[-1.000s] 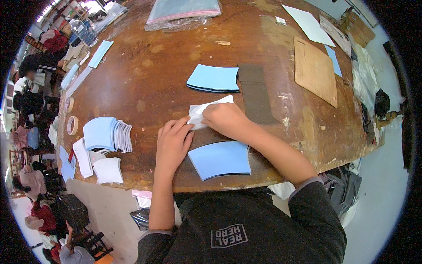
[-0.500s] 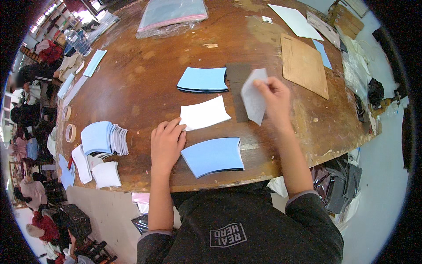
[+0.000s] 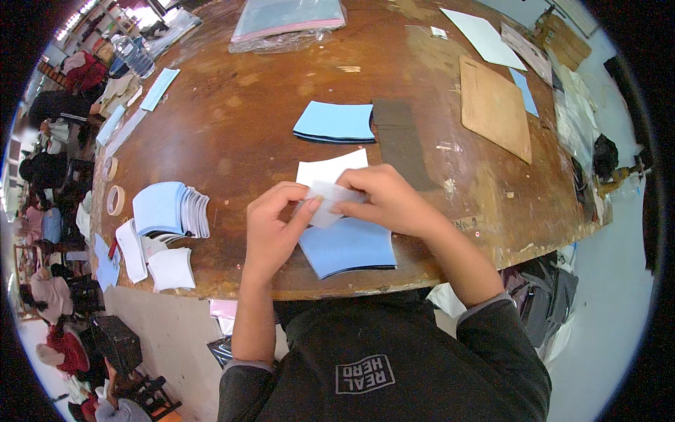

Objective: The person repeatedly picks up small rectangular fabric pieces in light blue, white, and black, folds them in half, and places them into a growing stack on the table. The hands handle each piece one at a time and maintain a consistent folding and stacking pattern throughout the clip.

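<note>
Two bare hands meet over a worn brown wooden table point(image 3: 239, 133), reaching forward from a person in a black short-sleeved shirt point(image 3: 401, 337).

Nearest the shirt, on the table, lies a mid-blue stack point(image 3: 347, 249) of curved pieces with a dark layer along its lower edge. Just past it, the left hand point(image 3: 271, 216) and the right hand point(image 3: 387, 199) share one small, pale, slightly see-through sheet point(image 3: 326, 214). The sheet is in front of the wearer, overlapping in this view the far edge of the blue stack and the near edge of a white piece point(image 3: 330, 166). Each hand pinches it between thumb and fingers, the left on its left side, the right on its right.

The sheet looks very light, thin and limp, likely to crease or slip if gripped loosely; opposite edges or corners seem the best places to hold it, with a gentle fingertip pinch.

Off to the left, at middle distance, sit a fanned pale-blue stack point(image 3: 159, 208), small white pieces point(image 3: 172, 269) and a roll of tape point(image 3: 115, 200). Beyond the white piece lies a light-blue stack point(image 3: 334, 121), with a dark strip point(image 3: 401, 141) beside it on the right. Farther right is a tan board point(image 3: 494, 112); at the far edge, clear plastic bags point(image 3: 288, 22).
</note>
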Demonstrator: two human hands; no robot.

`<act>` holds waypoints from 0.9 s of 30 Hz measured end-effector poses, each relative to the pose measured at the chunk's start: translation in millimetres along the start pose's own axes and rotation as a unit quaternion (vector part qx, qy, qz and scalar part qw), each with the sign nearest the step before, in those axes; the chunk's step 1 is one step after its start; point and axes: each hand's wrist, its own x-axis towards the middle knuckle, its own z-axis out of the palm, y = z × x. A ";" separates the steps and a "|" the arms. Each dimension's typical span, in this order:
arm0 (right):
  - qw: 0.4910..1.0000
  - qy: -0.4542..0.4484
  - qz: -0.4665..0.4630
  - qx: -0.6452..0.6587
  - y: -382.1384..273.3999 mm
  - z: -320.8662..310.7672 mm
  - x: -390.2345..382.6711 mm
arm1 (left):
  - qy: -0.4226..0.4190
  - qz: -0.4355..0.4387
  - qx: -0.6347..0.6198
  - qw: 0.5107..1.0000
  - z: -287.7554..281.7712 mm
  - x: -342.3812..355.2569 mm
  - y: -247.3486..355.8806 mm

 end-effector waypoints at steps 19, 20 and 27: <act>0.947 0.122 0.262 0.139 10.5 26.5 -103.7 | 0.127 -0.153 -0.007 0.980 39.7 -78.4 0.4; 0.954 0.114 0.255 0.114 12.3 26.7 -103.3 | 0.119 -0.162 0.002 0.980 40.1 -78.0 0.3; 0.947 0.136 0.270 0.105 16.4 29.9 -103.8 | 0.105 -0.150 0.051 0.982 44.2 -79.3 -4.1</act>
